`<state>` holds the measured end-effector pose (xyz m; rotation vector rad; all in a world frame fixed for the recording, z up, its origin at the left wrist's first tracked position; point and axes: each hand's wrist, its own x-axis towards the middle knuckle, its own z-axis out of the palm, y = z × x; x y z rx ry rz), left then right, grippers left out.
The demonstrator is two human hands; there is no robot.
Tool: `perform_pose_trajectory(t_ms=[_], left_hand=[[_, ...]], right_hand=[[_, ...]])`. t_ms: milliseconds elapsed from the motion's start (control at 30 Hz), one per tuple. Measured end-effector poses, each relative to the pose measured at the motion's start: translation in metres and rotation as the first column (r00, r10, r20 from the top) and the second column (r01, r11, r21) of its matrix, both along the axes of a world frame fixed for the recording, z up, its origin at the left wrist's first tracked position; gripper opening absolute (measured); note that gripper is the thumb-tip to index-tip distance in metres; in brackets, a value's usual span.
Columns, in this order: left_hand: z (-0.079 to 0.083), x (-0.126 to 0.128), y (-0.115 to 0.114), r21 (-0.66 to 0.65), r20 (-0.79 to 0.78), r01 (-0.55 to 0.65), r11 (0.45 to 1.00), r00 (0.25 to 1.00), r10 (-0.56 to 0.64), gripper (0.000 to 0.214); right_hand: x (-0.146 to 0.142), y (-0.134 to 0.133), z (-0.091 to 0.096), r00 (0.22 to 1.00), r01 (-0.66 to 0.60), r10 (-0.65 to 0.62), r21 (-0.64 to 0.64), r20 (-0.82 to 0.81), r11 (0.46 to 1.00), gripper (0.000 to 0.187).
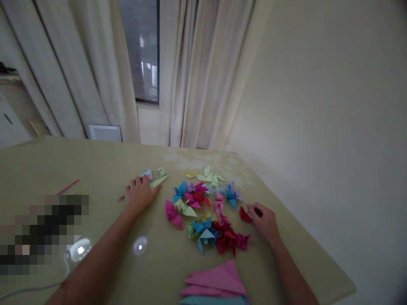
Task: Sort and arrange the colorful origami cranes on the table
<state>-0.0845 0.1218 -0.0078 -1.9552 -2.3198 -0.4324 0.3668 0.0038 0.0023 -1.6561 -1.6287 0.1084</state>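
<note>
In the head view, a tan surface fills the lower half of the frame, with curtains and a dark window above it. The left hand lies palm down left of centre, its grip spread and flat. Its fingertips reach a pale green piece and sit just beside a light blue piece. It pinches nothing. Right of it, at the middle of the frame, lies a loose pile of folded paper figures in blue, pink, red, green and purple. The right hand rests at the pile's right edge, its fingers curled in toward a small red piece that lies on the surface, touching the fingertips. Whether that grip pinches the piece or only touches it cannot be told. The work in hand looks like handling single figures at the pile's edges. Lifting one would call for a light pinch at a firm fold, since thin paper crushes easily. At the bottom centre is a stack of pink sheets, and a pink strip lies at the left.
</note>
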Motion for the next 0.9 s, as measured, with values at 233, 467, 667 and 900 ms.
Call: perform_pose_trajectory(t_ms=[233,467,667,900], left_hand=[[0.009,-0.011,0.004,-0.076,0.040,0.098,0.992,0.995,-0.096,0.044],[0.026,-0.025,0.003,-0.072,0.239,0.084,0.994,0.969,-0.065,0.033],[0.081,-0.025,-0.003,0.047,0.568,0.248,0.968,0.790,-0.230,0.038],[0.145,0.042,-0.064,0.413,0.823,0.548,0.727,0.118,-0.556,0.047]], right_hand=[[-0.003,0.001,-0.006,0.999,-0.002,0.003,0.008,-0.045,1.000,0.050],[-0.003,0.002,-0.007,0.998,-0.001,0.003,0.034,-0.063,0.999,0.050],[-0.013,-0.004,0.005,0.979,0.153,-0.119,0.212,-0.163,0.965,0.050],[-0.121,-0.001,0.086,0.919,-0.310,0.363,0.283,-0.156,0.907,0.037]])
